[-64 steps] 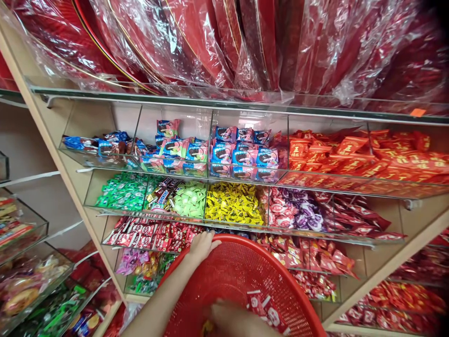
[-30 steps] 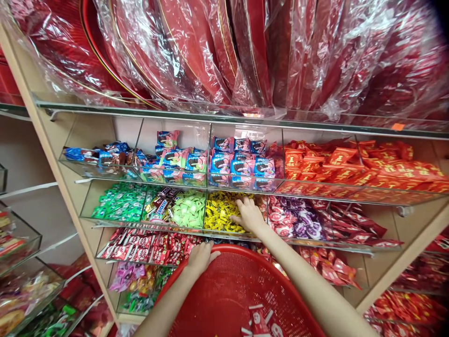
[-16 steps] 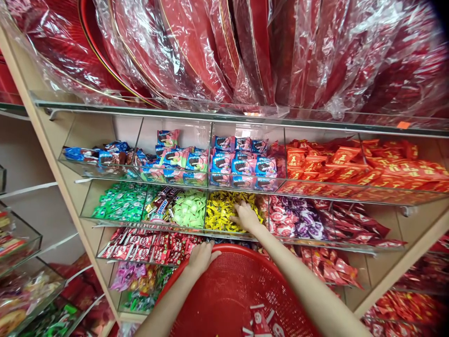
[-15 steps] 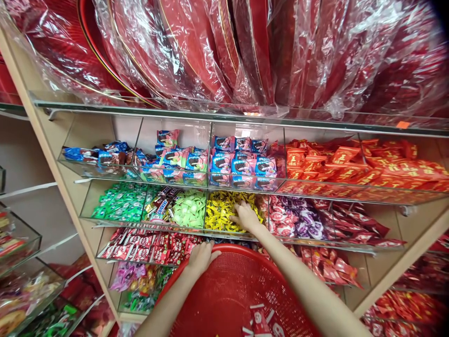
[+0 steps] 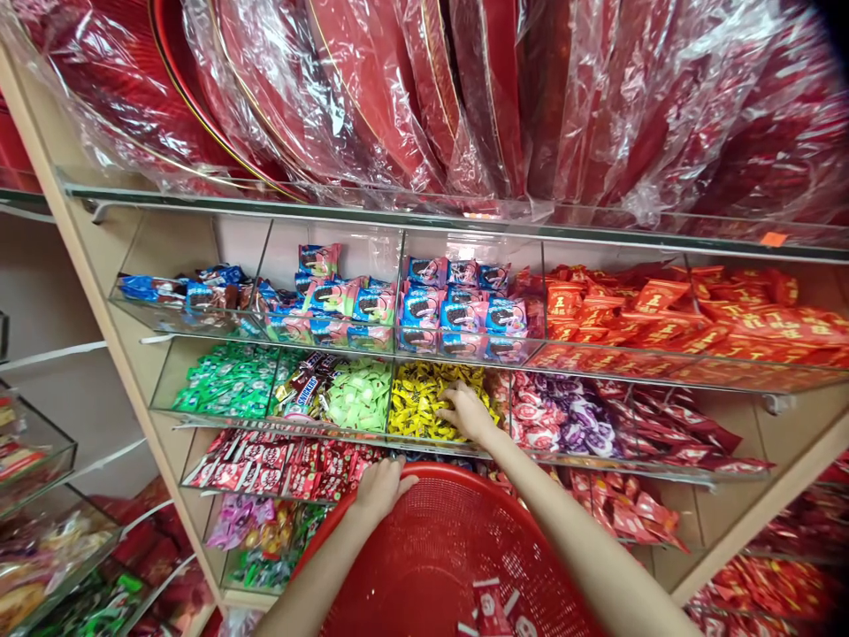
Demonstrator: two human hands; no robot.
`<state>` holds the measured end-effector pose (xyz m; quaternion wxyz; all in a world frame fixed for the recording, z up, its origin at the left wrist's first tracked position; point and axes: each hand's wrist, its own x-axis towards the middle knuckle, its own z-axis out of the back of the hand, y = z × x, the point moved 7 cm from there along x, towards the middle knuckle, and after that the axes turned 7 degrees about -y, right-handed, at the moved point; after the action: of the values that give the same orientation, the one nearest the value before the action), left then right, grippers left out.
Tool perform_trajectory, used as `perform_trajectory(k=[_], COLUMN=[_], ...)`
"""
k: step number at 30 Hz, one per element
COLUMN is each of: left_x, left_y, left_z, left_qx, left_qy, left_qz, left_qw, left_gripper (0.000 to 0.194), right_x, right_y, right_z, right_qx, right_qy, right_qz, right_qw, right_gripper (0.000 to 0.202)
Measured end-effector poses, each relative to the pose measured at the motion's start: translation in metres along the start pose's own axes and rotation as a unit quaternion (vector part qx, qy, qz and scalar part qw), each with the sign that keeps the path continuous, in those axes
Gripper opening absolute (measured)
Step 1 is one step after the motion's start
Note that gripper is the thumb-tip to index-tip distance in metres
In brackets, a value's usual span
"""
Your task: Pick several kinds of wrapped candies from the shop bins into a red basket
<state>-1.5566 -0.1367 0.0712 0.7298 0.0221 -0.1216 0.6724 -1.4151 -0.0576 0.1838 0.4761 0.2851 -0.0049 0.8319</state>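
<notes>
My left hand (image 5: 381, 488) is closed over the far rim of a red perforated plastic basket (image 5: 457, 540), with the thumb lying along the inside. A few red-and-white wrapped sweets (image 5: 494, 610) lie at the basket's bottom. Above the basket, my right hand (image 5: 466, 414) reaches into a clear compartment of yellow wrapped candies (image 5: 417, 402). Its thumb and fingers are apart and touch the candies; the fingertips are partly hidden among them. Pale green sweets (image 5: 359, 394) fill the compartment to the left, and pink-wrapped sweets (image 5: 534, 411) sit to the right.
Clear shelf dividers and front lips separate the sweets. Blue-and-pink cookie packs (image 5: 464, 310) and orange-red packets (image 5: 623, 305) fill the tier above. Plastic-wrapped red basins (image 5: 371, 88) crowd the top shelf. Wooden side panels (image 5: 99, 292) frame the rack.
The view has shifted very slightly. Both hands keep nearly the same places, the left on the basket rim and the right among the yellow candies.
</notes>
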Motion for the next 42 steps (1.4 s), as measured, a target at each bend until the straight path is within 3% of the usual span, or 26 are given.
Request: perform_trajectory(k=[7, 13, 17, 21, 27, 37, 42], left_x=[0.001, 0.002, 0.002, 0.002, 0.003, 0.004, 0.003], left_y=[0.001, 0.001, 0.001, 0.002, 0.002, 0.002, 0.002], left_z=[-0.003, -0.003, -0.003, -0.005, -0.006, -0.005, -0.004], left_qx=[0.003, -0.003, -0.002, 0.001, 0.002, -0.008, -0.006], left_qy=[0.002, -0.004, 0.001, 0.000, -0.008, 0.004, 0.003], left_qz=[-0.001, -0.002, 0.001, 0.001, -0.004, -0.001, -0.004], left_qw=[1.000, 1.000, 1.000, 1.000, 1.000, 1.000, 1.000], left_gripper=[0.052, 0.050, 0.048, 0.051, 0.053, 0.052, 0.050], right_x=[0.006, 0.010, 0.013, 0.012, 0.013, 0.013, -0.004], right_y=[-0.012, -0.013, -0.010, 0.001, 0.001, -0.010, 0.007], right_z=[0.010, 0.014, 0.011, 0.006, 0.005, 0.037, 0.063], right_qx=[0.073, 0.088, 0.089, 0.094, 0.111, 0.226, 0.253], right_qy=[-0.058, -0.081, -0.064, -0.043, -0.058, -0.126, -0.163], right_qz=[-0.007, 0.004, 0.006, 0.049, 0.072, -0.019, 0.014], right_qw=[0.996, 0.993, 0.994, 0.993, 0.990, 0.966, 0.954], right_gripper=[0.016, 0.019, 0.018, 0.014, 0.012, 0.021, 0.019])
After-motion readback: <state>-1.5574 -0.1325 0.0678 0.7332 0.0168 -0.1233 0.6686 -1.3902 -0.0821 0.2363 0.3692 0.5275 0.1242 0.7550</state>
